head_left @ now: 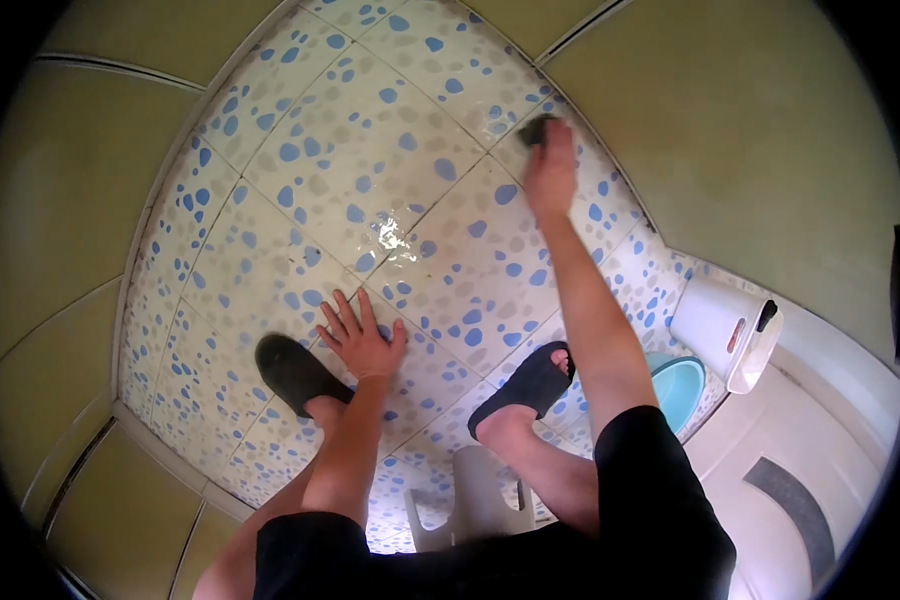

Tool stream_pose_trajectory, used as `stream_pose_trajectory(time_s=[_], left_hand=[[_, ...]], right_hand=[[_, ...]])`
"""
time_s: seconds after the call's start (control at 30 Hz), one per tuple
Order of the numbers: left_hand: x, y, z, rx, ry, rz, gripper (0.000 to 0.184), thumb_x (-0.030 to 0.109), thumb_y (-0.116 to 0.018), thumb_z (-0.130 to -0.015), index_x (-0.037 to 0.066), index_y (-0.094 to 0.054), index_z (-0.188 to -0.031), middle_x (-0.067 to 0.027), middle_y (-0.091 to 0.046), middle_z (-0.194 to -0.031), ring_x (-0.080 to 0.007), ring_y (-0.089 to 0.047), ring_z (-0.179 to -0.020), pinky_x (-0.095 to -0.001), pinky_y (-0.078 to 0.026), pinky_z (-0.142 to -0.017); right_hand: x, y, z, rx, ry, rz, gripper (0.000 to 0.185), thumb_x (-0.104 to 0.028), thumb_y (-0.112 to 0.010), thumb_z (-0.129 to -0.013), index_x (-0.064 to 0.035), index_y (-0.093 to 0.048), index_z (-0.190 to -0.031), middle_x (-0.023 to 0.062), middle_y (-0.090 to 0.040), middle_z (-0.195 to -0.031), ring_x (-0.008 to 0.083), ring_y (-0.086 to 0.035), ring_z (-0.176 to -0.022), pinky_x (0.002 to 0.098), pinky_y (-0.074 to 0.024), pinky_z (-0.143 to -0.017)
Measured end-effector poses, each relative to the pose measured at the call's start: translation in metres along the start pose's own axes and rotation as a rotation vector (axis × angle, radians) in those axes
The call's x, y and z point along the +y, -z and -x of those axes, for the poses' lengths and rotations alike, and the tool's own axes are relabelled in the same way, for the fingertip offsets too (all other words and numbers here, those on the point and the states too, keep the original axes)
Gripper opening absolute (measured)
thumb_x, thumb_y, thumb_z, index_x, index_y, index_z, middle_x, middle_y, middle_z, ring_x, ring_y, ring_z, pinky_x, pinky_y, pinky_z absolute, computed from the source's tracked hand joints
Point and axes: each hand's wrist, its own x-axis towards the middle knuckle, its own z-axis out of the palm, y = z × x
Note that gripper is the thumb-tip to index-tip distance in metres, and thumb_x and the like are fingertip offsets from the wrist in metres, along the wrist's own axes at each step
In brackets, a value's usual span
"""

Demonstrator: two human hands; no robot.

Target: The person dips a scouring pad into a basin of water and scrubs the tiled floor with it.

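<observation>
My left hand [363, 340] lies with its fingers spread on the wet tiled floor [370, 160], which has a blue and grey pebble pattern. It rests between my two dark slippers and holds nothing. My right hand [553, 172] reaches far forward to the right, its fingers closed over a small dark scouring pad [537, 130]. The pad is against the floor near the right wall's base. Hand and pad are blurred, and the fingers partly cover the pad.
The left slipper [300, 374] and right slipper [526, 388] are on my feet. A low grey stool [480, 492] stands below me. At right are a white bin [708, 312], a turquoise basin [681, 392] and a white fixture [730, 470]. Olive walls [740, 120] enclose the floor.
</observation>
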Motion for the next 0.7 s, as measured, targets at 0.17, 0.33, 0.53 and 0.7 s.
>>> stream_pose_trajectory(time_s=[0.17, 0.33, 0.53, 0.7], left_hand=[[-0.002, 0.000, 0.000, 0.009, -0.007, 0.017, 0.086, 0.055, -0.062, -0.090, 0.019, -0.038, -0.165, -0.0179, -0.019, -0.175, -0.0462, -0.010, -0.161, -0.0673, -0.002, -0.125], [-0.001, 0.005, -0.002, -0.042, 0.022, 0.031, 0.086, 0.054, -0.062, -0.090, 0.020, -0.037, -0.165, -0.0165, -0.017, -0.176, -0.0450, -0.008, -0.161, -0.0659, 0.000, -0.126], [0.003, 0.009, -0.001, -0.059, 0.036, 0.039, 0.087, 0.054, -0.062, -0.090, 0.020, -0.036, -0.165, -0.0162, -0.016, -0.176, -0.0446, -0.007, -0.162, -0.0654, 0.001, -0.126], [-0.001, 0.004, 0.000, 0.001, 0.011, 0.048, 0.084, 0.055, -0.061, -0.089, 0.021, -0.040, -0.163, -0.0184, -0.019, -0.175, -0.0458, -0.008, -0.161, -0.0679, -0.001, -0.125]], right_hand=[[-0.119, -0.035, 0.074, -0.391, 0.495, -0.231, 0.053, 0.002, -0.056, -0.091, -0.0023, -0.057, -0.144, 0.0148, -0.056, -0.152, 0.0340, -0.049, -0.145, 0.0429, -0.0389, -0.123], [-0.076, -0.033, 0.032, -0.429, 0.110, -0.255, 0.051, -0.004, -0.047, -0.099, -0.0023, -0.051, -0.150, 0.0183, -0.053, -0.154, 0.0357, -0.047, -0.146, 0.0425, -0.0344, -0.125], [-0.018, -0.006, 0.018, -0.078, 0.162, 0.107, 0.058, -0.004, -0.062, -0.090, 0.0001, -0.054, -0.147, 0.0208, -0.053, -0.153, 0.0405, -0.046, -0.145, 0.0477, -0.0385, -0.122], [-0.094, -0.010, 0.097, -0.409, 0.576, -0.096, 0.054, 0.001, -0.056, -0.089, -0.0014, -0.059, -0.143, 0.0182, -0.055, -0.152, 0.0354, -0.049, -0.145, 0.0458, -0.0403, -0.121]])
